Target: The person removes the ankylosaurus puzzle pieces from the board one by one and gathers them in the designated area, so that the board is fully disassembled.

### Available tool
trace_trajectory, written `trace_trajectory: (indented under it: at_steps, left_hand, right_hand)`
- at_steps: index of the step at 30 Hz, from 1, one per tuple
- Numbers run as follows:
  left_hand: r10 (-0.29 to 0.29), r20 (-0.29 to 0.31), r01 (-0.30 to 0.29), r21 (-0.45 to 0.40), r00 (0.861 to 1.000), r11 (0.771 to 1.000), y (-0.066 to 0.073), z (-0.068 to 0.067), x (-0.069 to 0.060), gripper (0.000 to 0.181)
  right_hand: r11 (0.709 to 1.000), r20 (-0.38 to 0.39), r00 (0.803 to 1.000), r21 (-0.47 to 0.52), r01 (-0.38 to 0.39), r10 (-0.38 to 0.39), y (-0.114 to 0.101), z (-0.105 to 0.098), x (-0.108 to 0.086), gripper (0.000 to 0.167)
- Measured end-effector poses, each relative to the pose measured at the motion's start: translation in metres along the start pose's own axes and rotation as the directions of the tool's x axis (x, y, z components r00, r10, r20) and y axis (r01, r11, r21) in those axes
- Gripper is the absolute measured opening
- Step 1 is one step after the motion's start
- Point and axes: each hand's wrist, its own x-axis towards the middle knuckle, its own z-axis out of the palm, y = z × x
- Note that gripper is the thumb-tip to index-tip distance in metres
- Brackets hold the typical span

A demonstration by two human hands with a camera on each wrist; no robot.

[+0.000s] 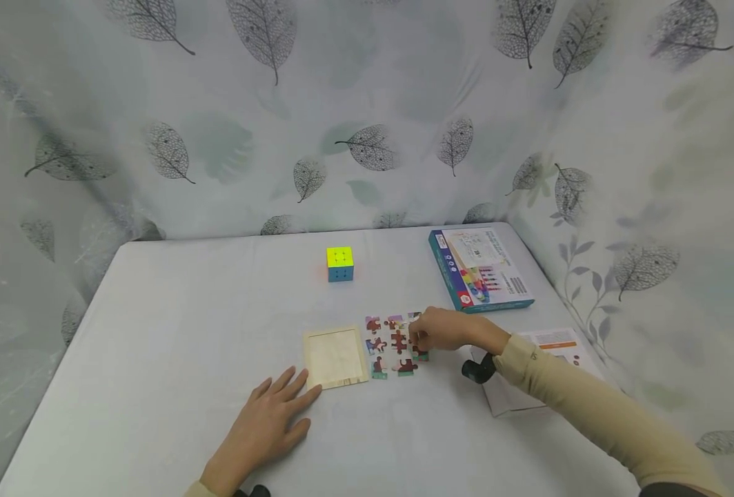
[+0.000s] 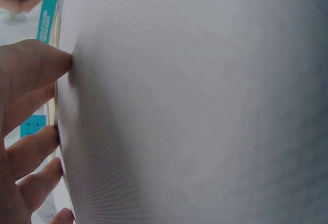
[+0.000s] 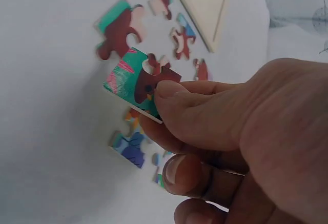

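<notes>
My right hand (image 1: 444,329) pinches a jigsaw puzzle piece (image 3: 125,78) between thumb and forefinger; the piece is green, brown and pink and tilted above the table. Beneath and around that hand lie several loose puzzle pieces (image 1: 398,340), spread out roughly in rows. Just left of the pieces sits a square wooden puzzle tray (image 1: 336,355) with a raised rim. My left hand (image 1: 264,424) rests on the table with its fingers spread, the forefinger at the tray's near left corner. The left wrist view shows its fingertips (image 2: 61,60) down on the white surface.
A yellow and blue puzzle cube (image 1: 340,264) stands behind the tray. At the back right lies a flat printed box (image 1: 481,269). A white box (image 1: 516,397) sits under the right forearm. Patterned curtains hang behind and beside the white table.
</notes>
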Motion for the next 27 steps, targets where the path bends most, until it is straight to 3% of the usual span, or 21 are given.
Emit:
trace_trajectory:
  at_steps: [11, 19, 27]
  left_hand:
    - [-0.025, 0.01, 0.025, -0.005, 1.0, 1.0, 0.0, 0.003, 0.001, 0.049]
    - [-0.026, 0.01, 0.026, -0.005, 1.0, 1.0, 0.001, 0.001, 0.0, 0.048]
    - [-0.032, 0.021, 0.032, -0.015, 0.999, 0.999, 0.0, 0.003, 0.002, 0.048]
  right_hand:
    - [1.0, 0.064, 0.998, -0.009, -0.01, 0.01, 0.005, 0.011, -0.004, 0.01]
    - [0.996, 0.046, 0.998, -0.087, -0.035, 0.039, 0.003, 0.018, -0.001, 0.006]
    - [0.985, 0.018, 0.995, -0.145, -0.099, 0.102, 0.001, 0.024, 0.001, 0.019]
